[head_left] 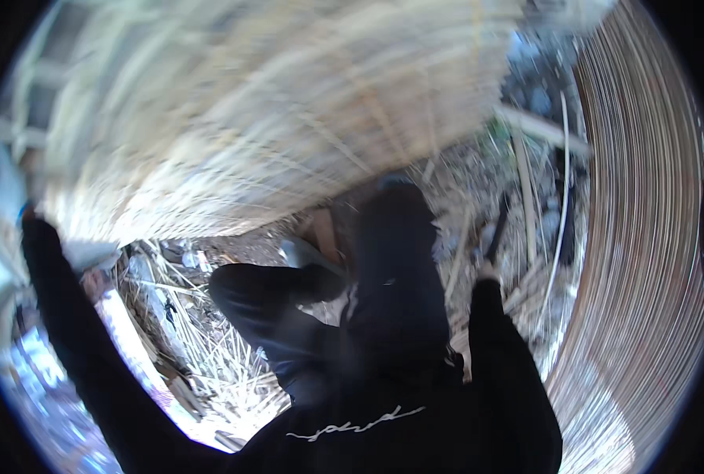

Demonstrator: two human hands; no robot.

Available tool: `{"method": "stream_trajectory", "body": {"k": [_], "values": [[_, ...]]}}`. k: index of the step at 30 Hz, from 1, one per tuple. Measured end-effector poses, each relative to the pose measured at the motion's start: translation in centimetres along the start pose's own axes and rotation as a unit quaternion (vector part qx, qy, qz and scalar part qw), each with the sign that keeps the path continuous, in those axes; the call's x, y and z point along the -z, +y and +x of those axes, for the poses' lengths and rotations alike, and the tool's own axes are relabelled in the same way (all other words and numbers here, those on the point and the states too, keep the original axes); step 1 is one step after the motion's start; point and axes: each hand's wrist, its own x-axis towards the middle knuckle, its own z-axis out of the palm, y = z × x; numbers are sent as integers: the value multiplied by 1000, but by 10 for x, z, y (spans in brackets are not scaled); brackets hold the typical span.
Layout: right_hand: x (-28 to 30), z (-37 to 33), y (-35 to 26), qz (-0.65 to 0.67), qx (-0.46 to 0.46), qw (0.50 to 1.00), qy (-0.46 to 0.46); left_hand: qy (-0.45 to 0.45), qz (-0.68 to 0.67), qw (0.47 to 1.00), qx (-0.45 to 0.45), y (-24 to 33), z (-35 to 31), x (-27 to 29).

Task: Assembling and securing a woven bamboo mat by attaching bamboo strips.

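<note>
A large woven mat of pale cane strips (273, 103) stretches across the upper left, smeared by motion. My left arm reaches to the mat's left edge, where my left hand (28, 212) shows only as a small blurred patch. Its fingers cannot be made out. On the right, low beside my knee, my right hand (488, 272) is closed round a dark, narrow, blade-like tool (498, 229). The tool points away from me, apart from the mat. Its exact kind is unclear.
Dry cane scraps (233, 347) litter the ground around my bent legs (395, 261). A tall wall of thin stacked strips (636, 205) curves along the right. Long loose poles (526, 189) and a thin white strip (564, 182) lie before it.
</note>
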Motion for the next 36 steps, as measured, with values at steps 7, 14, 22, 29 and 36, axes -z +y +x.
{"method": "stream_trajectory", "body": {"k": [7,14,22,29,36], "values": [[49,-76,-113,99,-24,995,21,195,65,967,150,143,-52,-25],[37,-217,-328,67,238,969,16,68,-67,969,227,193,-97,13],[-54,-335,-554,137,389,875,-254,235,-102,936,241,192,-107,13],[-149,-418,-722,-164,515,758,-365,218,-119,946,208,174,-106,15],[-221,-477,-827,-334,668,577,-329,248,-94,945,191,176,-102,9]]}}
